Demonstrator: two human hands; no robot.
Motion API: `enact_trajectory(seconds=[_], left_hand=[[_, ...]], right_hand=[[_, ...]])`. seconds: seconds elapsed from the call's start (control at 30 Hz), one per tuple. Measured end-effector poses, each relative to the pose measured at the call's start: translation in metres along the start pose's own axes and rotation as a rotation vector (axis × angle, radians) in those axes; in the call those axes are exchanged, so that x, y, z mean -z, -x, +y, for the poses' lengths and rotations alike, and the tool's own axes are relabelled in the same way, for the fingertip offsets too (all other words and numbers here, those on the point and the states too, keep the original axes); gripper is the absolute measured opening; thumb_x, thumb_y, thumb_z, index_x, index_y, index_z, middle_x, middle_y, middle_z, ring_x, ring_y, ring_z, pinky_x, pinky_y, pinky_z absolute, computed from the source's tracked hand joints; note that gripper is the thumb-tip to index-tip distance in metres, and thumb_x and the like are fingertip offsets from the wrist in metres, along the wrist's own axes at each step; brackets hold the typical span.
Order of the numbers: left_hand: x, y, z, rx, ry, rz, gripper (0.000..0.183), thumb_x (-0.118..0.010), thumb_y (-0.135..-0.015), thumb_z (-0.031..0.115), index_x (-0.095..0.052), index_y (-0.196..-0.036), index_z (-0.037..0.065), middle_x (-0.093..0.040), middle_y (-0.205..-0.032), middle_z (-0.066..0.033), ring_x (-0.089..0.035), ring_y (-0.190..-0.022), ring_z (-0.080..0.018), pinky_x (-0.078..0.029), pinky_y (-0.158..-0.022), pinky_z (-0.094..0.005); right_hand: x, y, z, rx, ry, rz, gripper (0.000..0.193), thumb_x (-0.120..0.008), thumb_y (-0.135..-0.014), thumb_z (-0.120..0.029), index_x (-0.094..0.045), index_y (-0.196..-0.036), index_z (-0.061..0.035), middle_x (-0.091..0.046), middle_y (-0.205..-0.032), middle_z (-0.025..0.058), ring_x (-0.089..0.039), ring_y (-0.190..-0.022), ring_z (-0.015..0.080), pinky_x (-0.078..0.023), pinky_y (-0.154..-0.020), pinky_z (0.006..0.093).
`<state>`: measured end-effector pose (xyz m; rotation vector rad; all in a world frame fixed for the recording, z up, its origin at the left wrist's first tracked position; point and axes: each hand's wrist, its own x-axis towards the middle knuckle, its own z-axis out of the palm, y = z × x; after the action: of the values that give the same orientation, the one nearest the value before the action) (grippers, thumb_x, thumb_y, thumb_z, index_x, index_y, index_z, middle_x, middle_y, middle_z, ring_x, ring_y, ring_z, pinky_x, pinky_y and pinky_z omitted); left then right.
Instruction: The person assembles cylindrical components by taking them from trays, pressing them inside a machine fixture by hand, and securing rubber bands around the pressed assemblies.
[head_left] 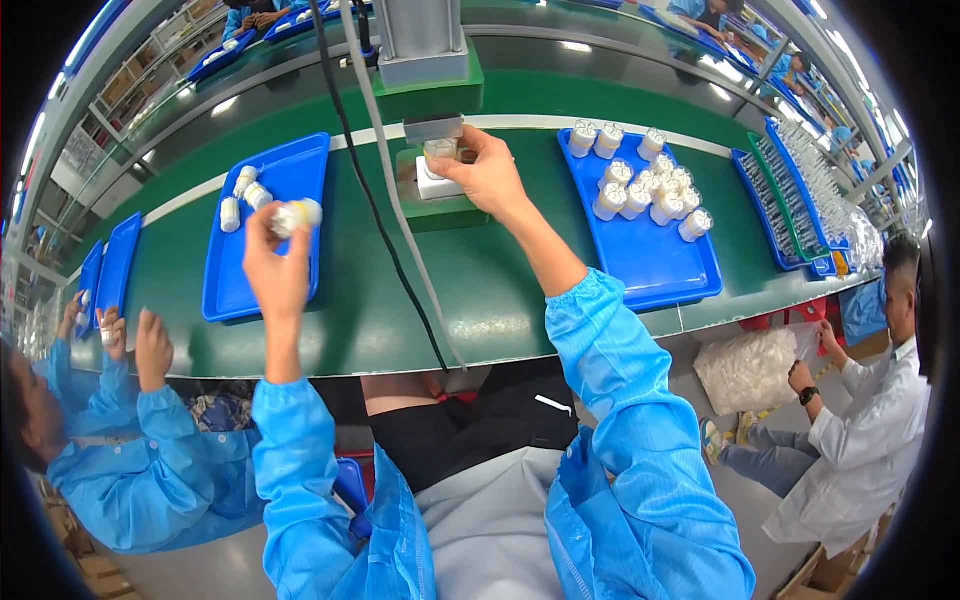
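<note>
Over the left blue tray [222, 285], my left hand [275, 270] is closed on a white cylindrical part [297, 217] with a yellowish band, slightly blurred. Three similar white cylinders [229, 214] lie in that tray. My right hand [487, 172] reaches to the press at the middle of the bench, thumb and fingers closed around a pale cylindrical part [441, 152]. That part sits on a white block [440, 186], right below the grey press head [433, 128]. Several white cylinders [637, 198] stand or lie in the right blue tray [660, 277].
A black cable [372, 205] and a grey cable [392, 170] hang between my hands. Stacked trays of small parts [800, 200] stand at far right. A co-worker in blue [165, 470] sits at left; another person in white [865, 430] holds a plastic bag [750, 370] at right.
</note>
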<state>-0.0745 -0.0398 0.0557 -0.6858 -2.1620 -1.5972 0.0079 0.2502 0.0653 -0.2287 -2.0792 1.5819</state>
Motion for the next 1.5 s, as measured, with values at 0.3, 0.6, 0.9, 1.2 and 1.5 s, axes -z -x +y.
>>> enact_trajectory(seconds=[0.3, 0.6, 0.9, 1.2, 1.5], left_hand=[[0.009, -0.021, -0.02, -0.228, -0.495, 0.146, 0.056, -0.074, -0.082, 0.013, -0.057, -0.134, 0.004, -0.059, -0.133, -0.0211, -0.051, -0.126, -0.0396, -0.038, -0.11, -0.0469], [-0.106, -0.007, 0.031, -0.236, 0.031, -0.256, 0.052, -0.073, -0.086, 0.02, -0.06, -0.133, 0.001, -0.062, -0.133, -0.0205, -0.058, -0.123, -0.0372, -0.045, -0.106, -0.0438], [-0.15, -0.003, 0.032, -0.221, 0.057, -0.331, 0.026, -0.059, -0.1, 0.019, -0.067, -0.115, -0.001, -0.068, -0.114, -0.0171, -0.067, -0.098, -0.0364, -0.053, -0.084, -0.0393], [-0.156, 0.001, 0.018, -0.214, 0.135, -0.286, 0.031, -0.062, -0.1, 0.021, -0.067, -0.121, -0.002, -0.066, -0.124, -0.0191, -0.067, -0.108, -0.0331, -0.052, -0.092, -0.0373], [-0.152, 0.002, 0.022, -0.169, 0.144, -0.336, 0.03, -0.063, -0.099, 0.02, -0.067, -0.117, -0.003, -0.067, -0.12, -0.0209, -0.067, -0.103, -0.0365, -0.054, -0.087, -0.037]], right_hand=[[0.0, -0.006, 0.014, 0.054, 0.201, 0.029, 0.055, -0.083, -0.075, -0.023, -0.068, -0.121, 0.0019, -0.071, -0.112, 0.0123, -0.066, -0.091, 0.0239, -0.052, -0.088, 0.037], [0.005, 0.011, 0.03, 0.088, 0.058, 0.059, 0.053, -0.083, -0.082, -0.019, -0.066, -0.128, 0.0005, -0.068, -0.122, 0.015, -0.069, -0.103, 0.0204, -0.054, -0.094, 0.0334], [0.003, 0.018, 0.04, 0.251, 0.191, 0.184, 0.041, -0.075, -0.089, -0.026, -0.071, -0.12, 0.0003, -0.066, -0.129, 0.0176, -0.062, -0.116, 0.032, -0.052, -0.096, 0.0398], [0.0, 0.023, 0.036, 0.301, 0.223, 0.154, 0.038, -0.074, -0.089, -0.024, -0.072, -0.118, 0.0, -0.067, -0.125, 0.0174, -0.062, -0.114, 0.0345, -0.051, -0.096, 0.042], [-0.001, 0.022, 0.036, 0.273, 0.233, 0.167, 0.034, -0.073, -0.09, -0.024, -0.074, -0.115, -0.0012, -0.067, -0.126, 0.0179, -0.061, -0.118, 0.0351, -0.05, -0.099, 0.0414]])
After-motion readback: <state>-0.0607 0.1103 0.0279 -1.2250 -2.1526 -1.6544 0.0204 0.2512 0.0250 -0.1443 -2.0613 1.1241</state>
